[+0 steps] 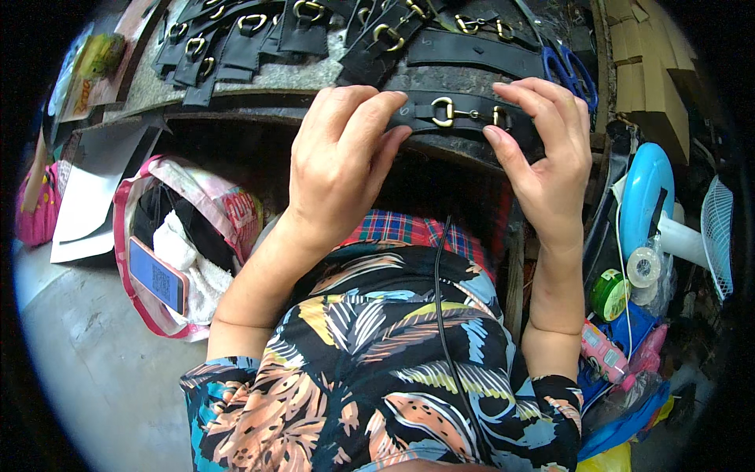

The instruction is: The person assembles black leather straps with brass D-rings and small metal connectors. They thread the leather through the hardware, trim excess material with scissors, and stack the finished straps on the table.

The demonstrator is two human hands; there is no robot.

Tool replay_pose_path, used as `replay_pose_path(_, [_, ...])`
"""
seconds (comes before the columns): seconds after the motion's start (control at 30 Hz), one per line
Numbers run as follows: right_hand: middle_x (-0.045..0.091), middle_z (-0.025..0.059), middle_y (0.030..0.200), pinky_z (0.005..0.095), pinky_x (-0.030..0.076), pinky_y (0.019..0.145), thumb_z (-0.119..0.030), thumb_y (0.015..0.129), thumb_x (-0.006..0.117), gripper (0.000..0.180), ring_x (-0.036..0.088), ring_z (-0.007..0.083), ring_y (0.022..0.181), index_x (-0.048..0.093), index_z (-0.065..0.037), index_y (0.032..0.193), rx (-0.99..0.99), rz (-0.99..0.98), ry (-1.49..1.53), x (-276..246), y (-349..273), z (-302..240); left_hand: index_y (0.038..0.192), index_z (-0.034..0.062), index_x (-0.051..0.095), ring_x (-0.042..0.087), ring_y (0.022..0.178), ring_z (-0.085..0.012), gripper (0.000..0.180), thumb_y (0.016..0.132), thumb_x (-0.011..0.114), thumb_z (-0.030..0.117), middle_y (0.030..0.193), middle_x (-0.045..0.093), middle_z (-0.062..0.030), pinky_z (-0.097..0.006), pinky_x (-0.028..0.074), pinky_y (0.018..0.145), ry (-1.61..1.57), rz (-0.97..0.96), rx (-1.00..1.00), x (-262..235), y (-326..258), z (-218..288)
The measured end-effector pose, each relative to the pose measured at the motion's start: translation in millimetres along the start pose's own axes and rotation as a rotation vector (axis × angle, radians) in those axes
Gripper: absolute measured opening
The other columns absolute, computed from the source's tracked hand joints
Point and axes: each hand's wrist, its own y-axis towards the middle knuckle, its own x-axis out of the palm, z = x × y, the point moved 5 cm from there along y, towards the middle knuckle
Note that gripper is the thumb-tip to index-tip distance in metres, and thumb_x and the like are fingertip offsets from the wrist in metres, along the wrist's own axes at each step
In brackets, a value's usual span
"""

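Note:
A black leather strap [464,105] with a brass-coloured horsebit fitting [443,112] lies across the near edge of the workbench, in front of me. My left hand [340,153] has its left end between thumb and forefinger, one at each long edge. Toward the other end, my right hand [552,149] spans the strap the same way, its thumb tip beside the fitting's right-hand ring. The fitting's middle bar shows between the two hands. Just beyond lies a similar plain black strap [472,53].
Several black straps with metal rings [248,43] are heaped at the far left of the bench. Blue-handled scissors [570,72] rest at its right. A bag [130,228] with a phone [157,275] on it stands left; a blue-and-white fan [646,197] stands right, below cardboard [649,79].

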Motion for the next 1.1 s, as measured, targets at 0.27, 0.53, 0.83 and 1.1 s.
replay_pose_path(0.27, [0.067,0.0059,0.099,0.0397,0.05,0.083,-0.015,0.078,0.084,0.025,0.063,0.0268,0.095,0.076,-0.007,0.101,-0.078,-0.082,0.033,33.9,13.1,-14.6,0.104,0.0022,0.075,0.065,0.086,-0.0299,0.026,0.08,0.082,0.002,0.097,0.066,-0.0118,-0.039,0.054,0.075,0.051,-0.096,-0.03,3.6,0.0,-2.4])
replay_pose_path(0.53, [0.066,0.0005,0.095,0.04,0.049,0.081,-0.017,0.077,0.085,0.02,0.062,0.0247,0.093,0.078,-0.016,0.096,-0.03,-0.084,0.112,38.1,13.5,-9.5,0.11,0.0029,0.076,0.07,0.094,-0.0248,0.025,0.087,0.075,-0.007,0.105,0.074,-0.0127,-0.032,0.056,0.08,-0.191,-0.054,-0.202,-3.3,-2.4,-5.6])
replay_pose_path(0.83, [0.064,-0.0001,0.092,0.0397,0.049,0.08,-0.021,0.078,0.086,0.018,0.062,0.0237,0.09,0.079,-0.018,0.094,-0.056,-0.055,0.019,43.2,9.3,-10.3,0.118,0.0019,0.073,0.07,0.089,-0.0294,0.036,0.083,0.072,-0.011,0.105,0.073,-0.015,-0.036,0.056,0.082,-0.06,-0.064,-0.105,1.1,1.9,-5.4])
replay_pose_path(1.1, [0.064,0.0001,0.092,0.04,0.048,0.08,-0.023,0.077,0.086,0.019,0.062,0.0238,0.091,0.079,-0.018,0.094,-0.065,-0.053,-0.001,40.9,9.6,-12.7,0.117,0.0032,0.07,0.065,0.086,-0.0324,0.043,0.074,0.072,-0.005,0.097,0.067,-0.0115,-0.039,0.055,0.076,0.152,0.024,-0.034,3.5,7.6,0.4])
